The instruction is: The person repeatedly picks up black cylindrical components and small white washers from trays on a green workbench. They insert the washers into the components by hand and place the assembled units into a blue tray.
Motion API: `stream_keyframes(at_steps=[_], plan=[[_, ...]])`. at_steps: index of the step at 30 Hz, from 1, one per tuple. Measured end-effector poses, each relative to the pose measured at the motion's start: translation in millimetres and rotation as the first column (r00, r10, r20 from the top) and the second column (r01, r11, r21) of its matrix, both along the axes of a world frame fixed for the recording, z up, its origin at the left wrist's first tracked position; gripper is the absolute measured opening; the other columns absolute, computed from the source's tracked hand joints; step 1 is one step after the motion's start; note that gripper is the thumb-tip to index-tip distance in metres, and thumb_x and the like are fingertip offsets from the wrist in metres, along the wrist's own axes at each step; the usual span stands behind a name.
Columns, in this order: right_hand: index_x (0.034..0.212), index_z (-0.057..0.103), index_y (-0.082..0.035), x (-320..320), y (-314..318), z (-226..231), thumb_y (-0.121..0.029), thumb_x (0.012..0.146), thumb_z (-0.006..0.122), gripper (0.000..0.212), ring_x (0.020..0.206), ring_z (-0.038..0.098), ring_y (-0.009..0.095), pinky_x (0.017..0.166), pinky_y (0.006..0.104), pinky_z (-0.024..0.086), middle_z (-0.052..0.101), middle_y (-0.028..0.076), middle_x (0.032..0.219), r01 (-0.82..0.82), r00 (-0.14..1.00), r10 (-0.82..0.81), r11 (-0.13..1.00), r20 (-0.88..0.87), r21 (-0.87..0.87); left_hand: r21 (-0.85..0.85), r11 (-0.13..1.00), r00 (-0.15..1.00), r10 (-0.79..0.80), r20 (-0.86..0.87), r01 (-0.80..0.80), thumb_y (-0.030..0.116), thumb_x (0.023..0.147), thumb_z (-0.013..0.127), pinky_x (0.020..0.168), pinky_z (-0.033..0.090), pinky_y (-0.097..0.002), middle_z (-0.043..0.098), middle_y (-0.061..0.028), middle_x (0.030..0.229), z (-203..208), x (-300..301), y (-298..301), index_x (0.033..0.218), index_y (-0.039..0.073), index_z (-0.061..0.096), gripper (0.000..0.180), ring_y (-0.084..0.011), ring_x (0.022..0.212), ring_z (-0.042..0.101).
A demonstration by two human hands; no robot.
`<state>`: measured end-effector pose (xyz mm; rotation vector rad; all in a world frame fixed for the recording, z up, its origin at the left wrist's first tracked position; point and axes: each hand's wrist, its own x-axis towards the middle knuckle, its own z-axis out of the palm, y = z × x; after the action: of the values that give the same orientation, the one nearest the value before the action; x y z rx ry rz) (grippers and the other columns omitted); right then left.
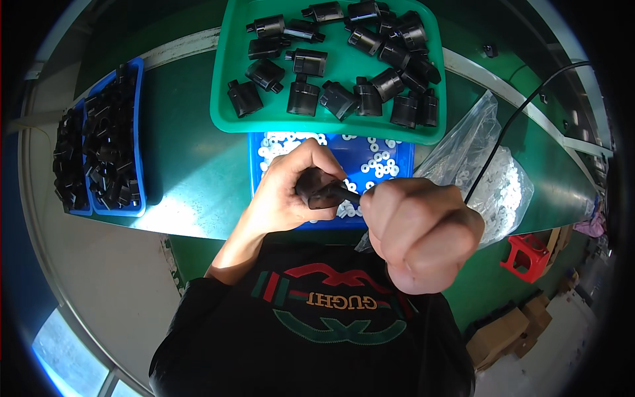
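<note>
In front of my chest, my left hand point(288, 188) is closed around a dark, glossy plastic pod point(312, 187), its end turned toward my right hand. My right hand point(423, 231) is a fist gripping a thin black rod-shaped piece point(348, 194) that meets the pod. Most of that piece is hidden in the fist, so I cannot tell whether it is a tool or part of the pod. Below and behind my hands lies a blue tray point(405, 155) of small white rings point(379, 164). Beyond it, a green tray point(264, 122) carries several black pods with narrow necks point(308, 62).
At the left stand two blue bins point(140, 132) heaped with small black parts point(109, 145). A clear plastic bag point(506, 192) of white pieces lies on the right. A black cable point(512, 126) runs down behind my right hand. A red stool point(526, 258) and cardboard boxes point(503, 334) stand on the floor.
</note>
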<state>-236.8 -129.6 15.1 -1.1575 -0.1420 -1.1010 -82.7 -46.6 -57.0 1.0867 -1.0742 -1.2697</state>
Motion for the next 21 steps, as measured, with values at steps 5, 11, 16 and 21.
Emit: stream_keyframes(at_steps=[5,11,16,21], plan=[[0.07,0.049,-0.004,5,-4,-4,0.011,0.075,0.056,0.017,0.053,0.039,0.015,0.043,0.0281,0.026,0.052,0.007,0.063,-0.002,0.987,-0.012,0.996,-0.157,-0.09,-0.051,0.999,1.0,0.008,-0.003,-0.008,-0.005,0.063,0.074,0.073,0.048,-0.0254,0.059,-0.0041,0.09,-3,-3,0,0.096,0.004,0.058,0.038,-0.0103,0.08,0.06],[0.068,0.049,-0.004,10,1,-10,0.012,0.072,0.056,0.019,0.051,0.039,0.014,0.044,0.0281,0.027,0.051,0.006,0.061,0.018,0.982,-0.028,0.998,-0.186,-0.054,-0.045,0.999,0.998,-0.006,-0.063,0.003,-0.006,0.063,0.076,0.075,0.048,-0.0253,0.059,-0.0034,0.09,0,-5,1,0.095,0.003,0.058,0.038,-0.0109,0.082,0.06],[0.068,0.048,-0.004,5,1,-9,0.013,0.071,0.057,0.019,0.05,0.038,0.014,0.044,0.028,0.027,0.05,0.006,0.06,0.0,0.979,-0.012,0.998,-0.203,-0.057,-0.051,0.998,0.996,-0.03,-0.088,0.026,-0.006,0.063,0.077,0.076,0.049,-0.0259,0.059,-0.0033,0.09,1,-7,-1,0.093,0.003,0.057,0.037,-0.0111,0.082,0.06],[0.068,0.046,-0.005,11,1,-15,0.014,0.07,0.055,0.021,0.049,0.037,0.014,0.043,0.0282,0.027,0.049,0.006,0.059,0.003,0.986,-0.02,0.995,-0.167,-0.102,-0.067,0.998,0.998,0.009,0.062,-0.005,-0.001,0.065,0.082,0.069,0.049,-0.0282,0.061,-0.005,0.088,12,-4,-1,0.092,0.002,0.056,0.037,-0.0137,0.078,0.06]])
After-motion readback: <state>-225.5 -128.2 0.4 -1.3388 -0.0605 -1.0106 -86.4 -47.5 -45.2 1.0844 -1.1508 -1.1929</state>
